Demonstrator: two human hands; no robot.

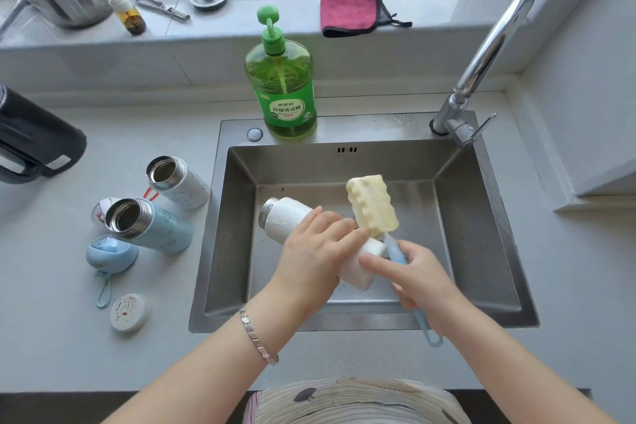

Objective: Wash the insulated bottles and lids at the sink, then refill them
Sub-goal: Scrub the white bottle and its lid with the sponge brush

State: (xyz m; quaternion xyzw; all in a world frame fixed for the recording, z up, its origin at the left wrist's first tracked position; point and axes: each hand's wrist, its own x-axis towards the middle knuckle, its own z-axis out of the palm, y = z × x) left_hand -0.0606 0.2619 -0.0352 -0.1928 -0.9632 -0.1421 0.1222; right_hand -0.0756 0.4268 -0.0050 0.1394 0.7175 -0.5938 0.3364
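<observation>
Over sink [464, 217], white bottle [285, 217] on its side, steel mouth pointing far-left. Left grip [315, 251] curled round its body. Right grip [413, 275] wrapped round blue handle of sponge brush [373, 205], yellow head raised beside bottle. Farther left on tabletop [51, 286]: blue bottle [155, 224], uncapped.

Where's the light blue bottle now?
Head view: the light blue bottle stands open on the counter left of the sink, between the white patterned bottle and a blue lid.

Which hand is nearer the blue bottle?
Left. Left hand, gripping the white bottle, is right of the blue bottle; right hand, holding the brush, is farther right.
</observation>
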